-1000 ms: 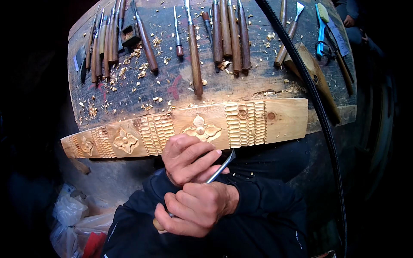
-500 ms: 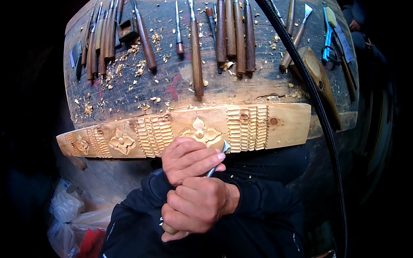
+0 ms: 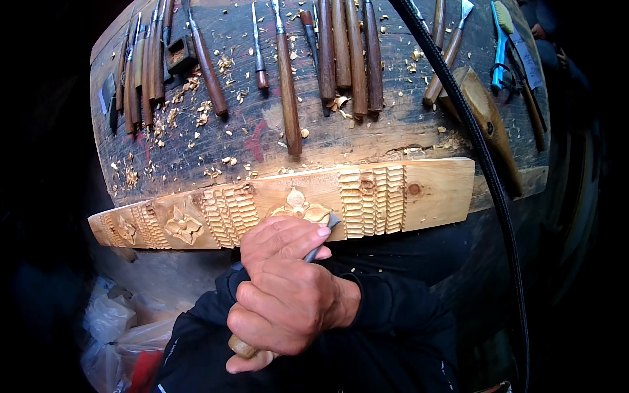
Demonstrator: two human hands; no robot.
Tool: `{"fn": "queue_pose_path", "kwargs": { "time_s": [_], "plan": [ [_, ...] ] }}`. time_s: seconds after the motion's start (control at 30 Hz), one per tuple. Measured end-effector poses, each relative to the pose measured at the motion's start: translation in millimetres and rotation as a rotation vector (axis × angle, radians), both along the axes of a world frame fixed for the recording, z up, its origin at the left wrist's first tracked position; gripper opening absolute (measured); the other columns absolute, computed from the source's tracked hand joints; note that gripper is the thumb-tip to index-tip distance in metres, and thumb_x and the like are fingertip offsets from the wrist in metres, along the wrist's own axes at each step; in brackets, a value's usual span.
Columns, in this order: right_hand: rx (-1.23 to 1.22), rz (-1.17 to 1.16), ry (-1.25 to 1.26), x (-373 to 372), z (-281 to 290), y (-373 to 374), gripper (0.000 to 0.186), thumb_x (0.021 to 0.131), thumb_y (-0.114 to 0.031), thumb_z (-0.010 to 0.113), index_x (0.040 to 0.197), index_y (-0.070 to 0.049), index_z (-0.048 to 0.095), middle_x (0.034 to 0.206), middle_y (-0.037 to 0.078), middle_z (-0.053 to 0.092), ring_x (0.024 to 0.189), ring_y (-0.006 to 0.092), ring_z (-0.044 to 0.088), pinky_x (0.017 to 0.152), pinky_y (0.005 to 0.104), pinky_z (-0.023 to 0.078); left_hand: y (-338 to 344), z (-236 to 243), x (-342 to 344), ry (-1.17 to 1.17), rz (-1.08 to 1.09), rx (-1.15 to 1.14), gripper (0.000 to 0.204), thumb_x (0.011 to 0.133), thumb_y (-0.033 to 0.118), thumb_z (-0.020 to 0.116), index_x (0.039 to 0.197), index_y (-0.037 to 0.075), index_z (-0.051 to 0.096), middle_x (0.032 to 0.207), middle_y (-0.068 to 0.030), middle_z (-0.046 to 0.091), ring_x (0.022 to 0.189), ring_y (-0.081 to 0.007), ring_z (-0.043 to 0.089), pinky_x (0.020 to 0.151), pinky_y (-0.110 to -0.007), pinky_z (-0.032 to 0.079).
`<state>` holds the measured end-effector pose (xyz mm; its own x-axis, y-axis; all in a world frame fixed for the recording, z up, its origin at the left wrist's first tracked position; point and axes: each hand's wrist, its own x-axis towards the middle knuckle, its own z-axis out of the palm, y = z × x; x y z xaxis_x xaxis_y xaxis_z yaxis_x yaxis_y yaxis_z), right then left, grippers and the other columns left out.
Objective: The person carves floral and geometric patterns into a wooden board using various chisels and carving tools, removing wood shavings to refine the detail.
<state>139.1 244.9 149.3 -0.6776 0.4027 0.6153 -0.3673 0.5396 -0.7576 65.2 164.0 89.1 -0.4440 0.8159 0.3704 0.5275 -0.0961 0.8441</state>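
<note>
A long pale wooden board point(image 3: 438, 190) lies along the bench's near edge, carved with flowers and bands of slanted notches. My right hand point(image 3: 282, 308) is wrapped round the wooden handle of a chisel point(image 3: 309, 255), whose butt shows below the fist. Just above it, my left hand point(image 3: 278, 242) closes on the chisel's metal shaft, its fingers resting at the board's near edge. The flared blade meets the right petal of the carved flower point(image 3: 297, 198) in the middle. My left fingers cover the lower part of that flower.
Several wood-handled chisels point(image 3: 288, 98) lie across the dark workbench point(image 3: 393, 134) among shavings. A wooden mallet point(image 3: 485, 118) and a blue brush point(image 3: 499, 49) are at the right. A black cable point(image 3: 481, 141) hangs in front. Plastic bags point(image 3: 108, 334) sit at lower left.
The chisel blade has shifted left and slightly down, onto the flower's right petal. Both hands have moved left with it, the right fist closer to the left hand. The view has shifted slightly.
</note>
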Motion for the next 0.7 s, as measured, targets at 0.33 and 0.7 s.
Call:
{"fn": "queue_pose_path", "kwargs": {
  "time_s": [0.33, 0.7],
  "plan": [
    [-0.024, 0.022, -0.049, 1.0, 1.4, 5.3, 0.063, 0.109, -0.057, 0.067, 0.074, -0.008, 0.05, 0.068, 0.005, 0.042, 0.055, 0.0214, 0.053, 0.054, 0.0377, 0.045, 4.6, 11.6, 2.6, -0.015, 0.025, -0.078, 0.023, 0.084, 0.008, 0.088, 0.106, 0.005, 0.084, 0.092, -0.0085, 0.083, 0.088, -0.0277, 0.081, 0.084, -0.04, 0.064],
    [-0.016, 0.011, -0.002, -1.6, -4.2, 3.0, 0.061, 0.107, -0.057, 0.069, 0.074, -0.009, 0.052, 0.069, 0.004, 0.041, 0.058, 0.0247, 0.054, 0.055, 0.0389, 0.044, 28.9, 27.6, 51.3, -0.596, 0.417, 0.284, 0.099, 0.092, 0.085, 0.047, 0.094, -0.013, 0.064, 0.08, -0.0294, 0.071, 0.066, -0.04, 0.067, 0.07, -0.048, 0.058]
  ]
}}
